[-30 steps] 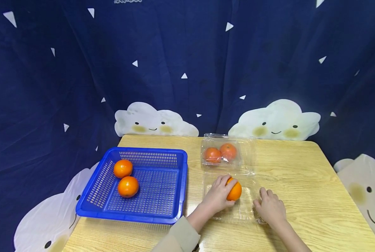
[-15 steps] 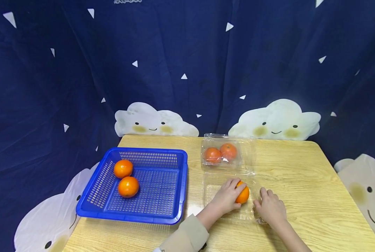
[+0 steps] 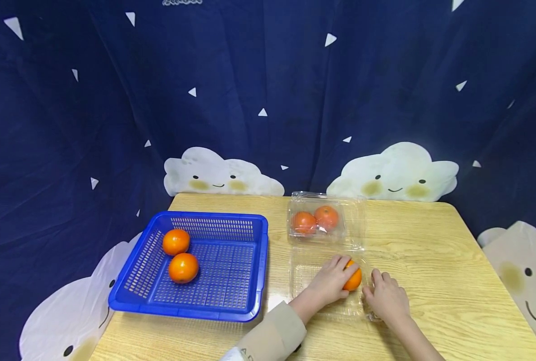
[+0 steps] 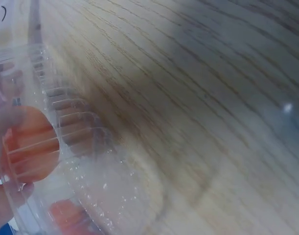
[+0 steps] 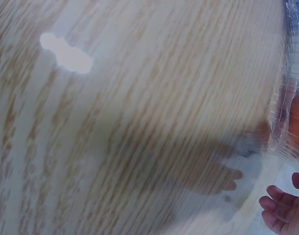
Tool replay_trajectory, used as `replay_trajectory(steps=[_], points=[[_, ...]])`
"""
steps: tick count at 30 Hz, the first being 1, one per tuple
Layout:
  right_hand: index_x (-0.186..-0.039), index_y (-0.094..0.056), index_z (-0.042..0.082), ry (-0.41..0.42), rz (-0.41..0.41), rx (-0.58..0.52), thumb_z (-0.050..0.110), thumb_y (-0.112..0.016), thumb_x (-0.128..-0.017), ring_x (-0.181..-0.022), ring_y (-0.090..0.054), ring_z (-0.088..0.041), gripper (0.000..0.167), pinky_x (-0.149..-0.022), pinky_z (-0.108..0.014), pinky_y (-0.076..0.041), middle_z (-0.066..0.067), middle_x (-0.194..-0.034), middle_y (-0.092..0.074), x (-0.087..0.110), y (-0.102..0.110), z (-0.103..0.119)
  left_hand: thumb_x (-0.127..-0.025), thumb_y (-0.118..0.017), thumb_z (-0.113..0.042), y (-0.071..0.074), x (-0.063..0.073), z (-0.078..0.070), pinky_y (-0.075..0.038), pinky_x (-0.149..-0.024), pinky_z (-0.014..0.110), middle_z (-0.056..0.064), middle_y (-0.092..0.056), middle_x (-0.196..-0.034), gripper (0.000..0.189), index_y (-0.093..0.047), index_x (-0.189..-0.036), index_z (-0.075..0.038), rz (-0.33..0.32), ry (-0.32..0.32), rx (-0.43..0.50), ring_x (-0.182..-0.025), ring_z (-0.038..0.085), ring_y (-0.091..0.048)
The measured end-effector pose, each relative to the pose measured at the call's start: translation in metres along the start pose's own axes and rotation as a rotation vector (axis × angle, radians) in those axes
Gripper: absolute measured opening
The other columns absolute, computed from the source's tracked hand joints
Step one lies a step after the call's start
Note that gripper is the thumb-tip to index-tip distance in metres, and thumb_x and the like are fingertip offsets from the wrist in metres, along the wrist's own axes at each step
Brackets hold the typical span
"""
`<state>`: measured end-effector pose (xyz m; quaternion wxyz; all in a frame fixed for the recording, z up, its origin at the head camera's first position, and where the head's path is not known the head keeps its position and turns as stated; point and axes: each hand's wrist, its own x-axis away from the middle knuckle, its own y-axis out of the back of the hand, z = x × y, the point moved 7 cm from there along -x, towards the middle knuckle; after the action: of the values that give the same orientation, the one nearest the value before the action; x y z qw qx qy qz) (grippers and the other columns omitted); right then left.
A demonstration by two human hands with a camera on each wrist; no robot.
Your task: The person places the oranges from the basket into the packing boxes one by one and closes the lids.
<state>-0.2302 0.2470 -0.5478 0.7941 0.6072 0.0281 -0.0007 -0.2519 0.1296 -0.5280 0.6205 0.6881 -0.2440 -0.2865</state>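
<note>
At the left, the sleeve (image 3: 274, 332) of the left arm lies near the corner of the blue basket (image 3: 182, 312); if the arm swings low, it could knock the rim and make the two fruits (image 3: 184, 267) inside roll. In the middle, the fruit (image 3: 354, 277) in the left hand (image 3: 328, 282) is at the right side of the clear tray (image 3: 305, 277), near its edge. It looks smooth and round, so a careless release may let it roll. The tray seems thin, so pushing the fruit against the right wall could bend or slide it, and disturb the clear box (image 3: 354, 220) behind. At the right, if the right hand (image 3: 388, 298) gives no firm support, the tray could move on the table (image 3: 435, 265).

As for pose, the left forearm comes from the lower middle and slants to the right; the back of the hand is up, with fingers curled around the fruit. The right forearm comes from the lower right, the hand at the tray's edge. Its fingers look half bent; whether they pinch the plastic, I cannot tell.
</note>
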Motion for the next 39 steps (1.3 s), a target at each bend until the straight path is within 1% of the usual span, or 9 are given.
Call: replay_trajectory(steps=[3, 9, 14, 20, 25, 33, 39], points=[[-0.090, -0.048, 0.003, -0.002, 0.000, -0.001, 0.028, -0.057, -0.082, -0.061, -0.047, -0.024, 0.028, -0.045, -0.034, -0.037, -0.010, -0.077, -0.047, 0.000, 0.001, 0.000, -0.075, -0.071, -0.038, -0.001, -0.002, -0.002, -0.032, -0.103, 0.028, 0.000, -0.035, -0.139, 0.071, -0.039, -0.137, -0.024, 0.009, -0.003, -0.007, -0.126, 0.016, -0.034], [-0.091, -0.047, 0.003, -0.001, 0.014, 0.008, 0.029, -0.058, -0.082, -0.061, -0.047, -0.024, 0.029, -0.045, -0.034, -0.037, -0.011, -0.078, -0.048, 0.000, 0.001, 0.000, -0.074, -0.072, -0.038, -0.002, -0.007, -0.005, -0.033, -0.102, 0.028, 0.000, -0.037, -0.136, 0.071, -0.040, -0.136, -0.025, 0.005, -0.018, -0.036, -0.124, 0.016, -0.035], [-0.093, -0.049, 0.002, 0.001, 0.018, 0.015, 0.029, -0.059, -0.082, -0.063, -0.049, -0.026, 0.031, -0.046, -0.035, -0.039, -0.013, -0.081, -0.051, 0.000, 0.000, 0.001, -0.075, -0.071, -0.039, -0.004, -0.010, -0.008, -0.033, -0.102, 0.028, -0.001, -0.037, -0.136, 0.070, -0.039, -0.136, -0.026, 0.017, -0.024, -0.057, -0.125, 0.017, -0.035], [-0.096, -0.050, 0.000, 0.018, 0.004, 0.021, 0.028, -0.062, -0.081, -0.064, -0.051, -0.027, 0.035, -0.046, -0.036, -0.041, -0.015, -0.083, -0.052, 0.001, 0.000, 0.001, -0.076, -0.070, -0.040, -0.008, -0.013, -0.010, -0.035, -0.100, 0.028, -0.001, -0.035, -0.137, 0.071, -0.037, -0.137, -0.027, 0.026, -0.026, -0.066, -0.126, 0.016, -0.034], [-0.098, -0.050, 0.000, 0.020, -0.009, 0.015, 0.028, -0.062, -0.080, -0.066, -0.052, -0.028, 0.035, -0.046, -0.037, -0.042, -0.016, -0.085, -0.053, 0.000, 0.000, 0.001, -0.076, -0.070, -0.042, -0.008, -0.013, -0.010, -0.034, -0.101, 0.028, -0.002, -0.035, -0.138, 0.072, -0.036, -0.138, -0.028, 0.027, -0.021, -0.086, -0.126, 0.016, -0.034], [-0.092, -0.048, 0.002, 0.019, -0.008, 0.006, 0.028, -0.062, -0.080, -0.063, -0.050, -0.025, 0.031, -0.044, -0.034, -0.039, -0.012, -0.080, -0.051, 0.000, 0.001, 0.001, -0.076, -0.070, -0.040, -0.009, -0.012, -0.010, -0.033, -0.102, 0.029, -0.002, -0.034, -0.140, 0.073, -0.035, -0.139, -0.029, 0.030, -0.014, -0.093, -0.127, 0.016, -0.032], [-0.095, -0.050, 0.000, 0.019, -0.008, 0.005, 0.026, -0.063, -0.080, -0.064, -0.051, -0.026, 0.033, -0.045, -0.035, -0.040, -0.014, -0.081, -0.052, 0.001, 0.001, 0.001, -0.076, -0.069, -0.039, -0.009, -0.011, -0.011, -0.033, -0.102, 0.030, -0.003, -0.034, -0.140, 0.073, -0.034, -0.140, -0.030, 0.031, -0.005, -0.104, -0.128, 0.016, -0.033]])
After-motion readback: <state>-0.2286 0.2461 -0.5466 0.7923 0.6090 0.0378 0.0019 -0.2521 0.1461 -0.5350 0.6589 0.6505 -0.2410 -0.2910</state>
